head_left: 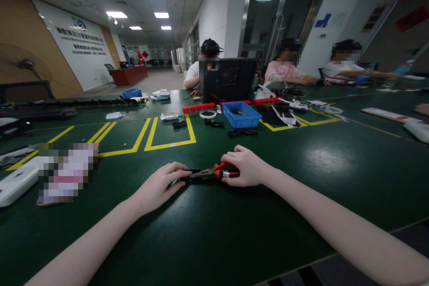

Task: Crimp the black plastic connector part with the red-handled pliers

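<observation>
My right hand [246,166] is wrapped round the red and black handles of a pair of long-nosed pliers [209,172]. The jaws point left toward my left hand [167,182]. Between thumb and fingers, my left hand grips a small black part [191,177], low over the green table [214,241]. The pliers' tips meet or overlap this part; whether they pinch it I cannot tell. Its exact kind is too small and dark to make out, and my left fingers cover one end.
Beyond my hands stand a blue bin [241,115] and several black parts [243,132]. A white ring [208,114] of tape lies near red strips [198,107]. Left are a pixelated phone-like object [69,174] and a white case [25,181]. Several people sit across the table.
</observation>
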The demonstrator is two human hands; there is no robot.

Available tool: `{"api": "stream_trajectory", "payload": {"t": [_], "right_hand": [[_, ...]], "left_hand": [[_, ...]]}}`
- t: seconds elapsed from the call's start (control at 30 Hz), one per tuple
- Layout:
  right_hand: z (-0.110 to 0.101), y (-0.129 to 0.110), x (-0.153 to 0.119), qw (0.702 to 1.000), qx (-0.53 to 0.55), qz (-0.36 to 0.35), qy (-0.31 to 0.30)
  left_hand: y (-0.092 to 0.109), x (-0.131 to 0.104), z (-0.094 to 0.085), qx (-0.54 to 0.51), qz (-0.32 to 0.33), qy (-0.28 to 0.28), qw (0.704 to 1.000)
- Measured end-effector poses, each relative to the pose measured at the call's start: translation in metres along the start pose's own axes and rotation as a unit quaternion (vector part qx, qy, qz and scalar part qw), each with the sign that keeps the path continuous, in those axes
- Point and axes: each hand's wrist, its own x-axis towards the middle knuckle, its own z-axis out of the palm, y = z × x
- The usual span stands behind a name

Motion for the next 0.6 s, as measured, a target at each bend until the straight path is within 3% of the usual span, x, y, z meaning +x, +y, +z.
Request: {"api": "stream_trajectory", "payload": {"t": [0.6], "right_hand": [[-0.0018,0.0024,-0.0006,0.999,-0.005,-0.02,0.036]], "left_hand": [[-0.0056,-0.0009,0.0037,0.066,0.026,-0.004,0.997]]}}
